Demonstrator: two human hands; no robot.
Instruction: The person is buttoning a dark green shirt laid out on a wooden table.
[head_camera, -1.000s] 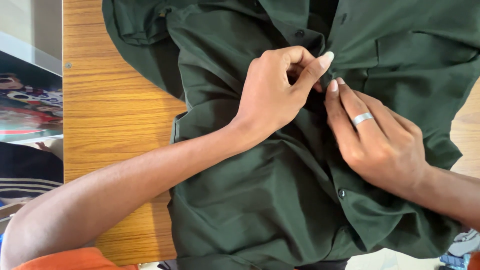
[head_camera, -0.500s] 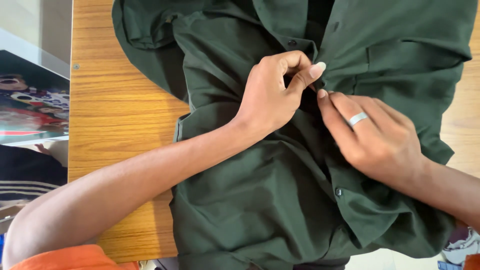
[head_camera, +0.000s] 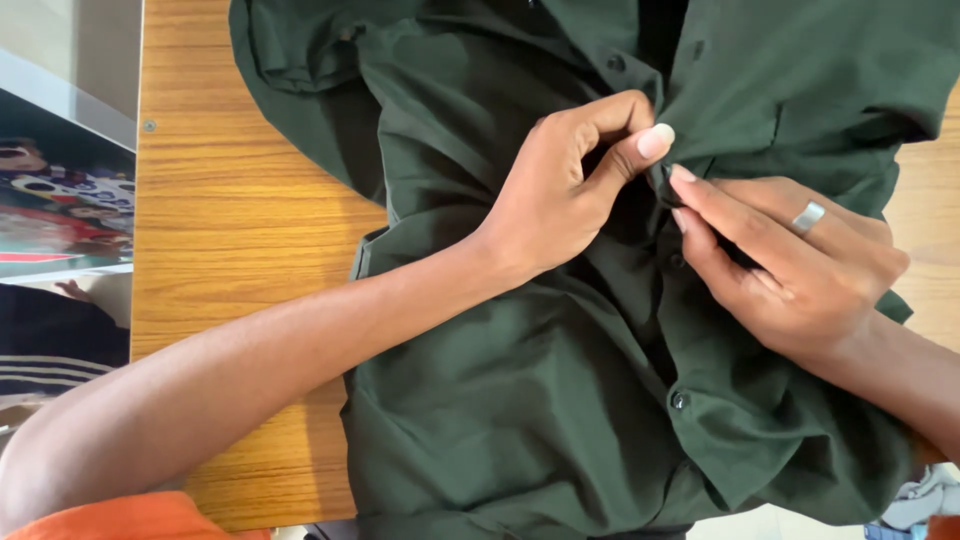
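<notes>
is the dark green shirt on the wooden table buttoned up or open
Partly buttoned. The dark green shirt shows a fastened lower button, while the left hand and right hand pinch the placket higher up.

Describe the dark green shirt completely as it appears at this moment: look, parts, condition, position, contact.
The dark green shirt is plain matte woven cloth, lying rumpled, front up, on a wooden table. Dark buttons run along its front placket; one lower button looks fastened. A sleeve bunches at upper left. The left hand and right hand pinch the placket edges mid-chest.
</notes>
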